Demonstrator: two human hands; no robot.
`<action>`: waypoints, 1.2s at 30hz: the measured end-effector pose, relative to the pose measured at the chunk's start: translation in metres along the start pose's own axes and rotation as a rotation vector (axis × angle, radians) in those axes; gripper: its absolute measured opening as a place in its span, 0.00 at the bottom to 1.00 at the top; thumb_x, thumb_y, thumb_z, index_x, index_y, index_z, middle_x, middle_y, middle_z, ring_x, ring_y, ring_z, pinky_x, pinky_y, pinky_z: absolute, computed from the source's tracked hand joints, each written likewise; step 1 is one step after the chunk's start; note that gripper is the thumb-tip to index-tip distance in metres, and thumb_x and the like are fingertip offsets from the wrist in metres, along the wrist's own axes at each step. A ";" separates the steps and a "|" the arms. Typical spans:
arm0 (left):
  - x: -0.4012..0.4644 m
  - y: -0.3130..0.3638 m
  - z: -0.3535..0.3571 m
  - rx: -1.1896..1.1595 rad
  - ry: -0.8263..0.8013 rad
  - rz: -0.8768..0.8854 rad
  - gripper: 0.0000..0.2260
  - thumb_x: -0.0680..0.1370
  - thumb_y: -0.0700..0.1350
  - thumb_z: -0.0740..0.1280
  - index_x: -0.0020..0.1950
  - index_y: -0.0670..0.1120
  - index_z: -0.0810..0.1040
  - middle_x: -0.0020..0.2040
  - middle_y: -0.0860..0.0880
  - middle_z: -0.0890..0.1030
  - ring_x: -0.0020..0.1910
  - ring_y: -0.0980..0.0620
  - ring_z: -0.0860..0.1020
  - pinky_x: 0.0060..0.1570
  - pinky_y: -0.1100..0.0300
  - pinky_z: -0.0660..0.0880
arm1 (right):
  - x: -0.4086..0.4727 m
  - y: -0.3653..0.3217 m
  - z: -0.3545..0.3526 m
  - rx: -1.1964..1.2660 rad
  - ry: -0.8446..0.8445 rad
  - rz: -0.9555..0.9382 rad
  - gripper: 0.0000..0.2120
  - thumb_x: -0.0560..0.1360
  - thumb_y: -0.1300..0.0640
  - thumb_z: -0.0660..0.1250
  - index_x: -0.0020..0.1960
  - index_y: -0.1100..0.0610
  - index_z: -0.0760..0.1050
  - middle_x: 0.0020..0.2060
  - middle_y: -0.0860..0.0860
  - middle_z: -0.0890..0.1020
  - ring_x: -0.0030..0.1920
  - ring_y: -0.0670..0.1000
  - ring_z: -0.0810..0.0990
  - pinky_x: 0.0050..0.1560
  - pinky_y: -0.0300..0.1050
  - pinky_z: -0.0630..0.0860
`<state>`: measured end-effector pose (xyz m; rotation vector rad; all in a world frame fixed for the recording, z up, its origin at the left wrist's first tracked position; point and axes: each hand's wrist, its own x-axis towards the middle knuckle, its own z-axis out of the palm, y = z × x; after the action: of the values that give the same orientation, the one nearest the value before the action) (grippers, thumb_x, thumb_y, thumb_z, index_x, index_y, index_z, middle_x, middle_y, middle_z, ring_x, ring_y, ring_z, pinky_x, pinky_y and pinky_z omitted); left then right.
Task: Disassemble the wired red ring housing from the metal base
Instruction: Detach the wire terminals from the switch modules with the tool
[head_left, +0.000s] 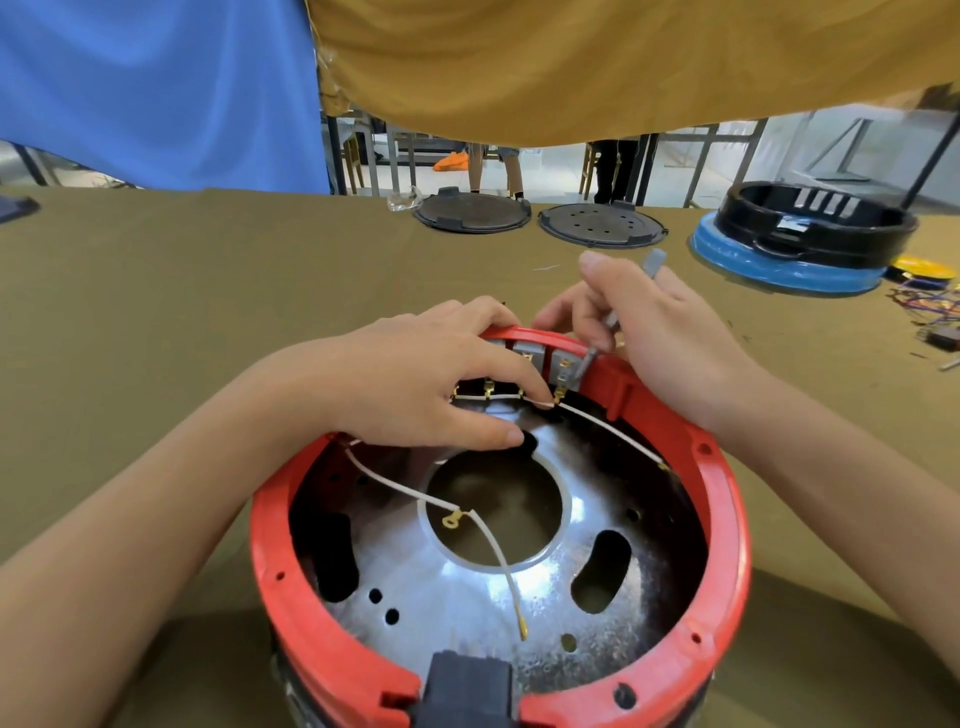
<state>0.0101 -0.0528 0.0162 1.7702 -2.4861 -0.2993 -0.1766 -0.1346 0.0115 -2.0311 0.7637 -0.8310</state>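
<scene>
Left hand (415, 379) steadies red ring housing (727, 519); right hand (660, 332) grips tool (597, 348) (far rim).

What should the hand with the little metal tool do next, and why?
Probably push the metal tool a bit deeper and pry the grey block loose. The right hand already has the tip against that block, inside the far rim of the red ring. The left hand rests on the ring and touches the white wire, so things look steadied.
</scene>
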 end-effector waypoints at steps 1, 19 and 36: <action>0.000 0.000 0.000 0.000 0.001 0.000 0.17 0.74 0.66 0.62 0.63 0.71 0.71 0.69 0.57 0.62 0.68 0.55 0.63 0.68 0.48 0.66 | 0.000 -0.001 0.000 -0.033 0.012 -0.048 0.28 0.85 0.53 0.51 0.28 0.62 0.68 0.42 0.61 0.83 0.39 0.35 0.79 0.38 0.23 0.67; 0.000 0.001 0.000 -0.006 -0.004 -0.007 0.17 0.74 0.66 0.62 0.63 0.71 0.71 0.68 0.57 0.63 0.67 0.55 0.64 0.66 0.49 0.67 | 0.004 0.004 -0.001 0.034 -0.086 0.061 0.27 0.84 0.54 0.53 0.25 0.53 0.62 0.39 0.49 0.80 0.47 0.42 0.80 0.47 0.32 0.70; 0.009 0.002 -0.001 -0.068 0.034 0.032 0.10 0.76 0.58 0.66 0.57 0.66 0.77 0.62 0.55 0.66 0.62 0.53 0.69 0.65 0.49 0.68 | 0.001 0.004 0.000 -0.022 -0.060 -0.053 0.24 0.84 0.58 0.54 0.29 0.61 0.64 0.34 0.61 0.76 0.48 0.49 0.80 0.47 0.33 0.70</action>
<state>0.0054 -0.0608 0.0166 1.6944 -2.4476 -0.3443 -0.1764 -0.1374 0.0088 -2.0937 0.6916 -0.7912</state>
